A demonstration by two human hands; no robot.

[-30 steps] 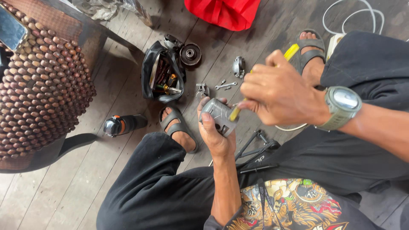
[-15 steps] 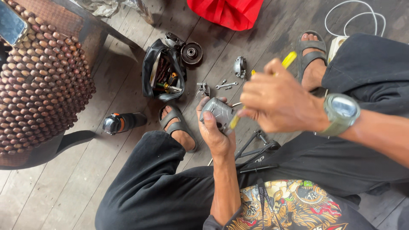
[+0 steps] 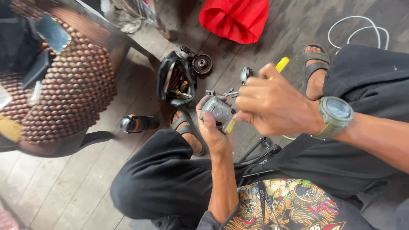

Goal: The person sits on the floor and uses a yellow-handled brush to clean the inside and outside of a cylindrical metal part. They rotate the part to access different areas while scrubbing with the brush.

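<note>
The left hand (image 3: 215,127) was curled around a small grey metal housing (image 3: 218,109), thumb on its near side and fingers wrapped behind, so the part sat in the palm, held up above the person's lap between the two knees. The right hand (image 3: 272,102) was closed in a fist around a yellow-handled screwdriver (image 3: 282,64), whose handle end stuck out above the knuckles while the lower yellow length ran down out of the fist to meet the housing on its right side (the tip itself was hidden where tool and part came together). The two hands were touching or nearly so, the right just beside and slightly above the left. A grey-green wristwatch (image 3: 336,115) sat on the right wrist.

On the wooden plank floor (image 3: 85,187) beyond the hands lay an open black tool bag (image 3: 175,81) with a round dark motor part (image 3: 202,64) at its upper edge, and a few loose screws and small metal pieces (image 3: 230,92) just past the housing. A black and orange cylinder (image 3: 138,123) lay on the boards to the left of the sandalled foot (image 3: 187,127). A red cloth (image 3: 236,19) lay further off, a white cable (image 3: 358,32) coiled at the right, and a beaded seat cover (image 3: 68,93) filled the left side
</note>
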